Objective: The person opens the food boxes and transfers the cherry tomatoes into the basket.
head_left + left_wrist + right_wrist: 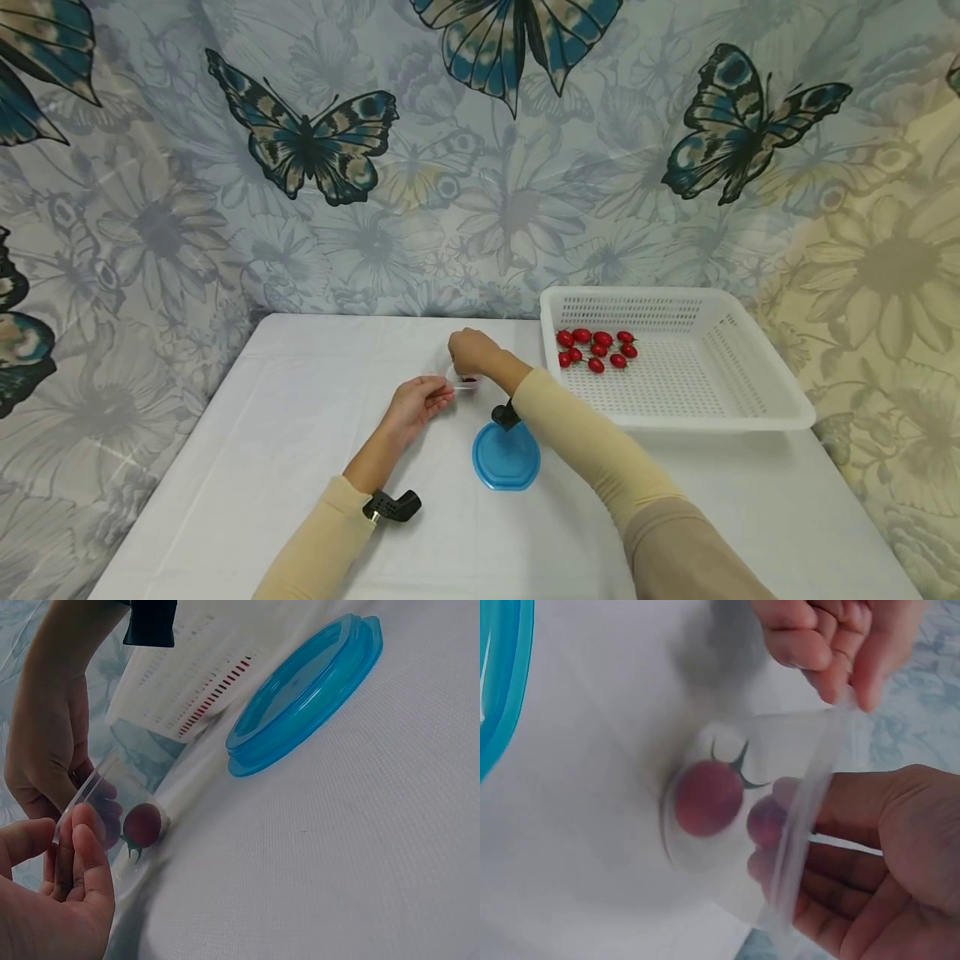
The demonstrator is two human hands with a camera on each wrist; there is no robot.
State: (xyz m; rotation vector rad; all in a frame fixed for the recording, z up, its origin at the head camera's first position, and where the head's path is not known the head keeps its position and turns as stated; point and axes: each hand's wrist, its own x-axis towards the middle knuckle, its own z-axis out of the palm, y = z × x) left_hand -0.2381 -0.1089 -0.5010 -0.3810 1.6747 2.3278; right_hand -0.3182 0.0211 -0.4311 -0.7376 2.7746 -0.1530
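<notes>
In the head view a small clear plastic container (pixel 467 386) is between the two hands. My left hand (pixel 412 406) pinches its rim between thumb and fingers, plain in the left wrist view. From above, my right hand (pixel 474 353) reaches inside over the rim. Its fingertips hold a cherry tomato (pixel 766 823), partly hidden behind the fingers. Another cherry tomato (pixel 709 799), green stem attached, lies at the container's bottom. Close in front of the container, a round blue lid (pixel 506 458) rests on the table, partly below the right wrist.
A white perforated plastic basket (pixel 750 358) stands at the back right, with several cherry tomatoes (pixel 602 338) in its left part. White cloth covers the table (pixel 285 417). Behind it hangs a butterfly-patterned backdrop (pixel 517 208).
</notes>
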